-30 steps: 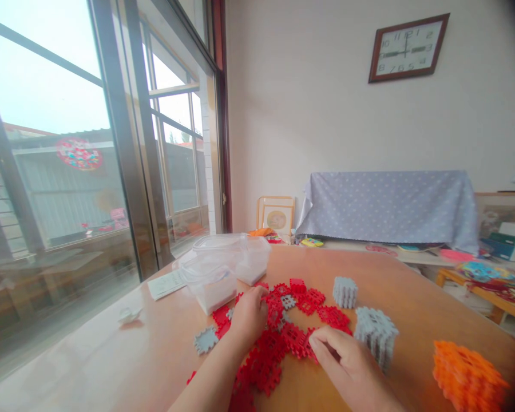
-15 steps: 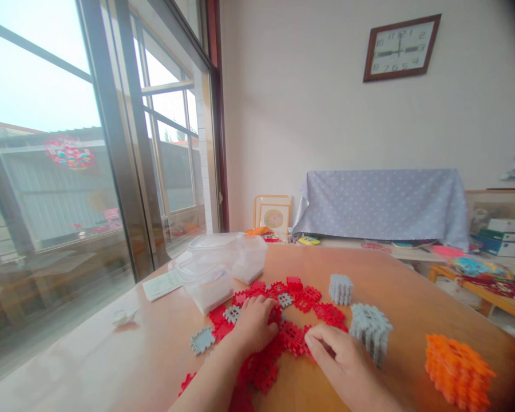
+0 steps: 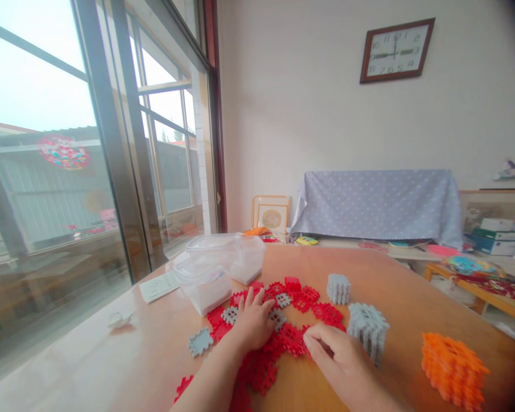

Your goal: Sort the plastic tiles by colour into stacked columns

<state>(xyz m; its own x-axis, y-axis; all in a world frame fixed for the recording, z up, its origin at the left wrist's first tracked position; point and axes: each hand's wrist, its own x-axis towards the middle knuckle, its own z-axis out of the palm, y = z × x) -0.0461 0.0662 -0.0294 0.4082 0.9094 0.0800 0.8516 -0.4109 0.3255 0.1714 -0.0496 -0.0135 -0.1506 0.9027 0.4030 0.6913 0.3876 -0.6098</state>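
Observation:
Red notched plastic tiles [image 3: 302, 300] lie spread over the wooden table [image 3: 395, 280], with a few grey tiles [image 3: 199, 341] among them. My left hand [image 3: 251, 323] lies flat on the red tiles, fingers stretched out toward the far side. My right hand [image 3: 341, 360] rests near the front with its fingers curled in a pinch at a red tile [image 3: 298, 339]. Just right of that hand stands a grey cube of joined tiles [image 3: 368, 327]. A smaller grey stack [image 3: 339, 288] stands farther back.
Clear plastic containers [image 3: 217, 266] stand at the table's left rear, next to a paper slip [image 3: 157, 286]. An orange tile cube [image 3: 452, 360] sits at the right front. A window runs along the left; a cloth-covered bench [image 3: 377, 203] and a wall clock [image 3: 395, 50] lie beyond.
My left hand has drawn back slightly and its fingers have stretched out flat over the red tiles. The right hand has stayed about where it was; the view has shifted a little.

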